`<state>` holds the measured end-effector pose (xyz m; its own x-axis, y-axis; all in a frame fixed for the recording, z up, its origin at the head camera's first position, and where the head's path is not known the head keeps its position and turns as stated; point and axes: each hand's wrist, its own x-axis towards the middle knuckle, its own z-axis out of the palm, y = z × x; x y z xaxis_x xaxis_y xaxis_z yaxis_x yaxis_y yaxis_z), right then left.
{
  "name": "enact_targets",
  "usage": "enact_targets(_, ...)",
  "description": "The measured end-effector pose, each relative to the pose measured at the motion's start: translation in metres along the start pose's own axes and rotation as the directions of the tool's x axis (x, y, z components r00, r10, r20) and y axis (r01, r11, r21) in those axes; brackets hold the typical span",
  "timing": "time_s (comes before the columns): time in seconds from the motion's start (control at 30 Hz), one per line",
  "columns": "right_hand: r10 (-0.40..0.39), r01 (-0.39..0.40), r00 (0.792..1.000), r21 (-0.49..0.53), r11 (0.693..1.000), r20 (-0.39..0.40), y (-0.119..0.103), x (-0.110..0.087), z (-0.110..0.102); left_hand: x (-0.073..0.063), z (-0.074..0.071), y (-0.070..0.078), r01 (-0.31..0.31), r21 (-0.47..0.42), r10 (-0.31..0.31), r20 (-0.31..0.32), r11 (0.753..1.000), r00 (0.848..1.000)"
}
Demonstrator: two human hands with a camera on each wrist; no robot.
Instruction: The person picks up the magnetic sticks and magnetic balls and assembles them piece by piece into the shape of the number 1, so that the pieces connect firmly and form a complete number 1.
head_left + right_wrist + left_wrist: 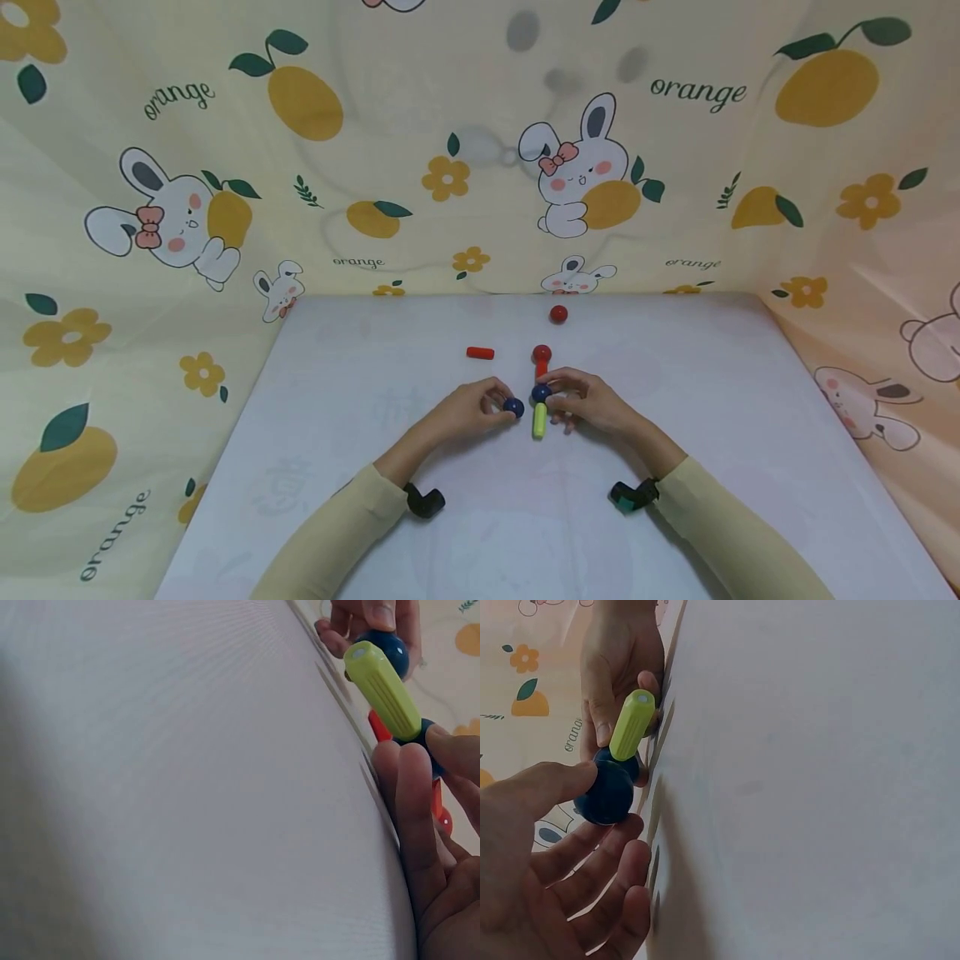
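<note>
Left hand [474,408]: grasping a loose blue ball [513,407] between thumb and fingertips, with a narrow gap in the head view between that ball and the joined row to its right.
Right hand [592,402]: grasping the joined blue ball [541,394] of the row, the thumb against its side.
Joined row: a red ball [542,353] at the far end, then a short red stick [542,368], the joined blue ball, and a yellow-green stick [539,421] at the end nearest the person; whether the row rests on the surface cannot be told.
Loose red stick [480,353]: lying crosswise on the surface, left of the row's far end, well apart from it.
Loose red ball [558,314]: near the far edge, beyond the row and a little to its right.
Surface [360,350]: white, under both hands.
Sleeves [337,525]: pale yellowish, with a dark device [425,502] at each wrist.
Backdrop cloth [450,83]: cream, printed with rabbits, oranges, flowers and the word "orange".
</note>
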<state>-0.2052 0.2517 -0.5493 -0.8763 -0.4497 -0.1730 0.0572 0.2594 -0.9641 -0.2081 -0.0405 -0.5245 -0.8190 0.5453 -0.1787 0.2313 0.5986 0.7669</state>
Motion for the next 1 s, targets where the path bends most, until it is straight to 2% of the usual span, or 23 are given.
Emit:
enact_targets(0.27,0.000,0.000,1.000,0.008,1.000,0.009,0.000,0.000,0.000,-0.007,0.003,0.002,0.005,0.014,-0.006,0.018,1.000,1.000)
enact_targets(0.63,0.007,-0.007,1.000,0.017,1.000,0.004,0.001,0.001,-0.001,-0.017,0.006,0.008,0.012,0.030,-0.015,0.079,0.999,0.997)
enact_targets(1.0,0.013,-0.013,1.000,0.013,1.000,0.005,0.001,0.002,-0.002,-0.021,0.014,0.012,0.024,0.027,-0.026,0.103,0.999,0.994)
